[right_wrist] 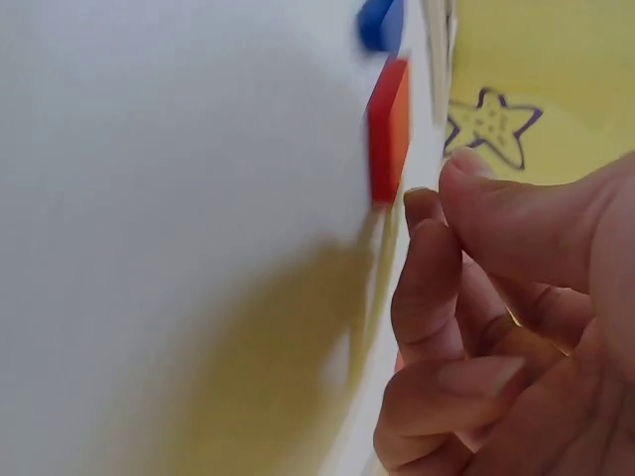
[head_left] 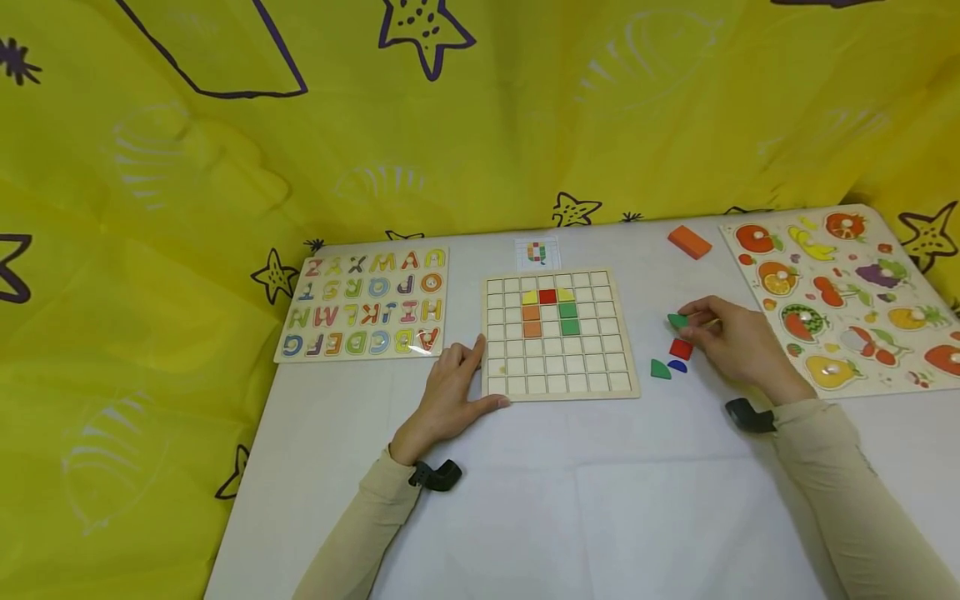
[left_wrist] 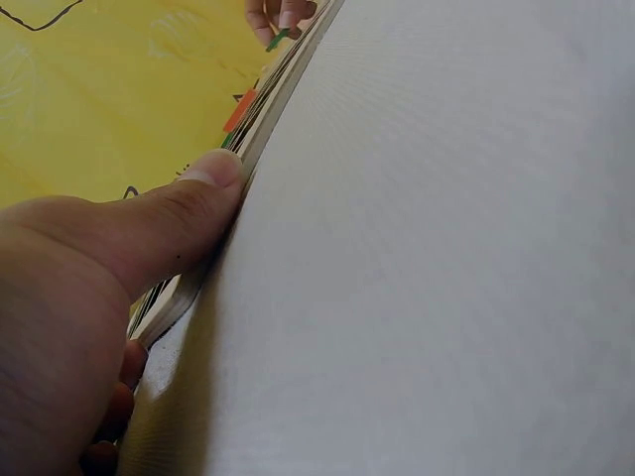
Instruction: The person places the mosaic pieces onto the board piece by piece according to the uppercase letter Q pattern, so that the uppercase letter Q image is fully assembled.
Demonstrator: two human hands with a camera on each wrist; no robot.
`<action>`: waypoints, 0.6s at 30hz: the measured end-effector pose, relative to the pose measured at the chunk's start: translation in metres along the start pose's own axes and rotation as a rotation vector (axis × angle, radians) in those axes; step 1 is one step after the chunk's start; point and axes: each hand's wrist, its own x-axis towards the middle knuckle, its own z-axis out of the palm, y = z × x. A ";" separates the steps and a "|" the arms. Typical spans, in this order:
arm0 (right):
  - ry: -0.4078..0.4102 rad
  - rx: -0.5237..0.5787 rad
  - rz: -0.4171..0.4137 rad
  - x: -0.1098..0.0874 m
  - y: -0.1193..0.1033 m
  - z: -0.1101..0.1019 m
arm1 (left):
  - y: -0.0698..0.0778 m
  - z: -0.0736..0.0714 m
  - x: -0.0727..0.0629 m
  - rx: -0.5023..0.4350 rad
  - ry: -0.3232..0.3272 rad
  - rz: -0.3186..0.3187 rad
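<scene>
My right hand point(head_left: 731, 337) pinches a green quarter-round tile point(head_left: 677, 320) between thumb and fingers, just above the table. In the right wrist view the fingers point(right_wrist: 429, 288) hide that tile. Close below lie a red square tile point(head_left: 681, 349), a green quarter-round tile point(head_left: 660, 369) and a blue half-round tile point(head_left: 677, 366). At the near left corner of the wooden grid board point(head_left: 555, 364), my left hand point(head_left: 447, 392) rests with its thumb along the front edge and index finger at the left side. Yellow, red, orange and green tiles form an arch in the grid, including a red square point(head_left: 548, 296).
Behind the board lies a small pattern card point(head_left: 537, 253). A wooden letter puzzle point(head_left: 360, 304) is on the left, a fruit puzzle point(head_left: 832, 300) on the right. Near the table's back edge sits an orange block point(head_left: 689, 242). A yellow patterned cloth point(head_left: 480, 150) hangs behind.
</scene>
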 end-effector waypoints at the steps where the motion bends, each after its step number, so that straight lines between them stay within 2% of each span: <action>1: 0.009 0.008 -0.010 0.001 -0.003 0.002 | 0.000 0.000 0.000 0.002 0.000 0.001; 18: -0.069 0.168 -0.103 0.015 -0.058 0.036 | 0.001 -0.001 0.002 0.004 -0.009 -0.011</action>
